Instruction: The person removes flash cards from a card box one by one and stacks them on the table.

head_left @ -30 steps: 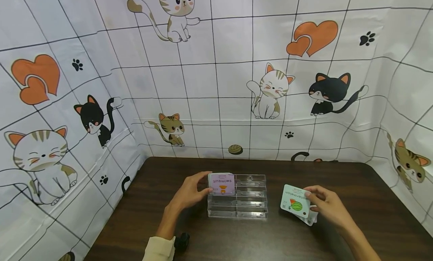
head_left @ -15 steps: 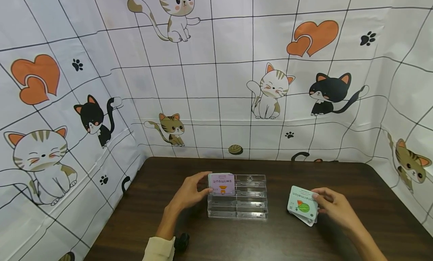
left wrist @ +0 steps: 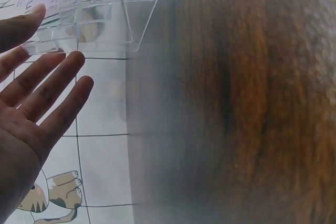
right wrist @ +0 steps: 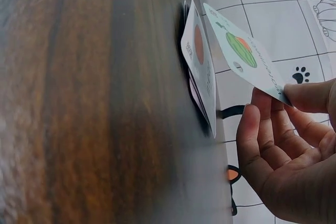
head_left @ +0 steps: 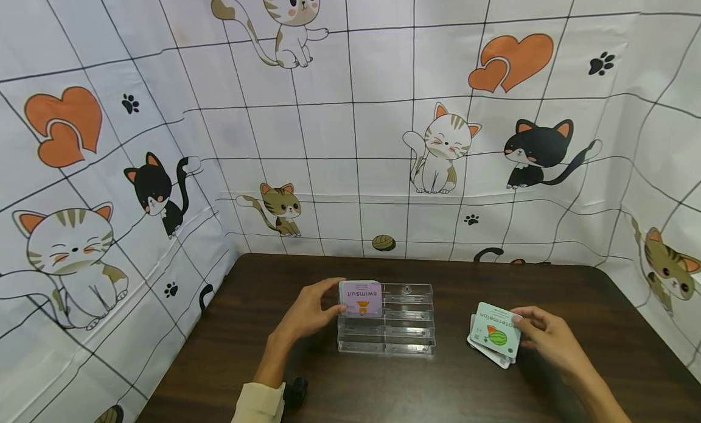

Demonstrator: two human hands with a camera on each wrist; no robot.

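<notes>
My left hand (head_left: 305,315) holds the left side of a clear plastic tiered stand (head_left: 408,332), thumb at the front and index finger at the back corner; its other fingers stretch out below in the left wrist view. A purple swimsuit card (head_left: 362,298) stands in the upper left slot, perhaps with other cards behind it. My right hand (head_left: 555,344) pinches a pale green watermelon card (right wrist: 239,51) by one corner between thumb and fingers. Beneath it lies a small pile of cards (right wrist: 199,69) on the table, apart from the lifted card in the right wrist view.
The dark wooden table (head_left: 427,386) ends at a white cloth wall (head_left: 383,131) printed with cats, hearts and paws. Beside my left wrist is a small black object (head_left: 296,389). The stand's other visible slots hold no cards.
My right hand has shifted right with the watermelon card, from left of the pile to above it. The left hand, the stand and the swimsuit card stay as they were.
</notes>
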